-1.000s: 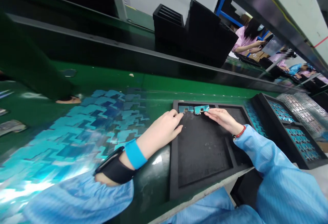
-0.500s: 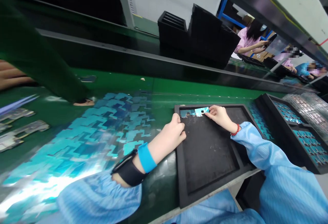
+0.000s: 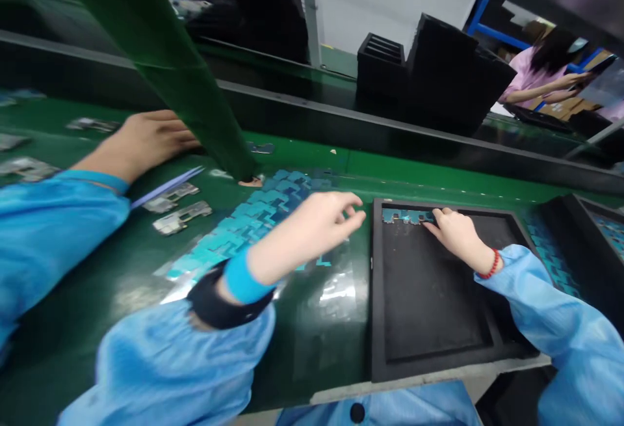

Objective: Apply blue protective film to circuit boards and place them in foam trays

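Observation:
My right hand (image 3: 455, 234), a red bead bracelet at its wrist, is at the far edge of a black foam tray (image 3: 378, 309). Its thumb and fingers pinch the right end of a row of small blue circuit boards (image 3: 405, 216) lying along the tray's inner top edge. To the left, my left hand (image 3: 324, 218) hovers above the green bench, thumb and fingers apart with nothing between them. Beneath and behind it lies a clear plastic sheet with many teal circuit boards (image 3: 234, 224), partly hidden by my forearm.
A co-worker's hand (image 3: 146, 140) rests on the bench at left, near metallic board parts (image 3: 182, 218) and purple tweezers (image 3: 168, 186). A slanted green post (image 3: 195, 81) stands between. Another black tray (image 3: 568, 231) is at right; black boxes (image 3: 439, 81) stand behind.
The view has swung left. My left hand has moved away from the tray's left rim and its fingers have spread. Another board lies in the row under my right hand's fingers.

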Demonstrator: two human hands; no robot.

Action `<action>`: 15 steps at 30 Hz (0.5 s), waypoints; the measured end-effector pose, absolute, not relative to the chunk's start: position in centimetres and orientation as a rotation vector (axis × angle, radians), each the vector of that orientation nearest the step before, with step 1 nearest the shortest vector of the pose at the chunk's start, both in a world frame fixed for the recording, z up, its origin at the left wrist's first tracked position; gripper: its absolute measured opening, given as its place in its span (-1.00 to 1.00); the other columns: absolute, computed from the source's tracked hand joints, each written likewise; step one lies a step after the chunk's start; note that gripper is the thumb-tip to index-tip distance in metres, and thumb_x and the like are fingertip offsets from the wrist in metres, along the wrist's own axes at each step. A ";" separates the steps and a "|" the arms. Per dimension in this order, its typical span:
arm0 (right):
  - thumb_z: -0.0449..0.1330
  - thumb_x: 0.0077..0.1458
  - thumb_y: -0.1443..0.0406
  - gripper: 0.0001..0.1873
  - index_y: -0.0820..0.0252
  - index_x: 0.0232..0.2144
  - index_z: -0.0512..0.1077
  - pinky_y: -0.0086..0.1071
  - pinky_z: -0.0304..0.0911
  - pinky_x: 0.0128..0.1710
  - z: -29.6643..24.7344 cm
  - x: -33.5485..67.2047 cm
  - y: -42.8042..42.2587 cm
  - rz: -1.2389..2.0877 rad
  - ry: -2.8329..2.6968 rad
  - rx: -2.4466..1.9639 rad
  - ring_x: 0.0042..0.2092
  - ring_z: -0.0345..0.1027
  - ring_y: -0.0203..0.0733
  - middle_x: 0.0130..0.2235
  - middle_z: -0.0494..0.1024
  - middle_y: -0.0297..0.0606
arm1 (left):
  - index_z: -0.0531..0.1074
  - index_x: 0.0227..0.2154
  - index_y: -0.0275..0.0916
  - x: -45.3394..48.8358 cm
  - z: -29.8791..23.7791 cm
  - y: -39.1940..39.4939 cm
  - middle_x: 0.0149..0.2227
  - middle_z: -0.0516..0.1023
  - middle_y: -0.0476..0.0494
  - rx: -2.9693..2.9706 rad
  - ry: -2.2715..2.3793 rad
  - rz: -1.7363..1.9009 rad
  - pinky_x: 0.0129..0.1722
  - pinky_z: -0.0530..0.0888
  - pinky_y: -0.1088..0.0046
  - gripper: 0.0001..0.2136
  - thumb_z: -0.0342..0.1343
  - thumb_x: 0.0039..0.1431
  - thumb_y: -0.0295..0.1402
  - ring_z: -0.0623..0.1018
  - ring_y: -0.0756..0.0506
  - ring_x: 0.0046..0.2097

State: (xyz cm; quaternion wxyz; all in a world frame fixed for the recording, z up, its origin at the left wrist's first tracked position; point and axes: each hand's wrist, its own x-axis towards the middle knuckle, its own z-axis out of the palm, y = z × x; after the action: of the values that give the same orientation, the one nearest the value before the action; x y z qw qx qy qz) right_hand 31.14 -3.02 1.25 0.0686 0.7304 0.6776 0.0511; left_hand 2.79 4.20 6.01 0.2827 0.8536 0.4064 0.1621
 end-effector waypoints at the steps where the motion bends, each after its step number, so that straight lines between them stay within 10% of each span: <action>1: 0.11 0.24 0.20 -0.73 0.33 -0.22 0.44 -0.30 0.24 -0.41 1.7 30.3 -3.5 0.159 2.078 2.167 -0.24 0.48 0.10 -0.26 0.53 0.09 | 0.49 -0.15 -0.19 1.2 6.7 4.5 -0.35 0.60 -0.13 2.233 1.193 0.513 -0.32 0.50 0.33 -0.67 -0.04 0.19 -0.13 0.59 -0.17 -0.33; 6: 0.04 0.29 0.15 -0.67 0.26 -0.10 0.44 -0.23 0.39 -0.17 2.5 23.6 -4.7 -0.018 2.750 1.659 -0.06 0.43 0.04 -0.08 0.52 0.06 | 0.51 -0.34 -0.20 -4.3 5.5 5.1 -0.38 0.60 -0.18 1.867 1.366 0.637 -0.37 0.51 0.27 -0.68 0.11 0.04 -0.05 0.58 -0.18 -0.41; 11: 0.21 0.07 -0.08 -0.13 0.52 0.17 0.23 0.09 0.17 0.19 -1.1 16.5 -1.0 -0.303 2.968 1.437 0.28 0.09 0.30 0.26 0.19 0.30 | 0.47 -0.33 -0.28 -4.5 -1.1 5.8 -0.45 0.58 -0.17 1.662 1.216 0.654 -0.38 0.56 0.30 -0.60 0.10 0.02 0.01 0.58 -0.13 -0.44; 15: 0.17 0.19 0.06 -0.36 0.42 0.15 0.29 0.10 0.21 0.16 -3.5 14.8 1.1 -0.353 2.920 1.412 0.26 0.17 0.22 0.25 0.25 0.20 | 0.43 -0.27 -0.31 -5.0 -4.3 6.6 -0.43 0.55 -0.09 1.577 1.270 0.784 -0.32 0.55 0.30 -0.64 0.09 0.18 -0.04 0.57 -0.07 -0.41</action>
State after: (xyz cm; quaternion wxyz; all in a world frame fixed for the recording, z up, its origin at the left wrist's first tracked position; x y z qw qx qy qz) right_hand 14.79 1.13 -3.52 -0.0603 0.4320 0.8933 -0.1079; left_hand -4.96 6.56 -4.29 0.4664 0.6424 0.5175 0.3194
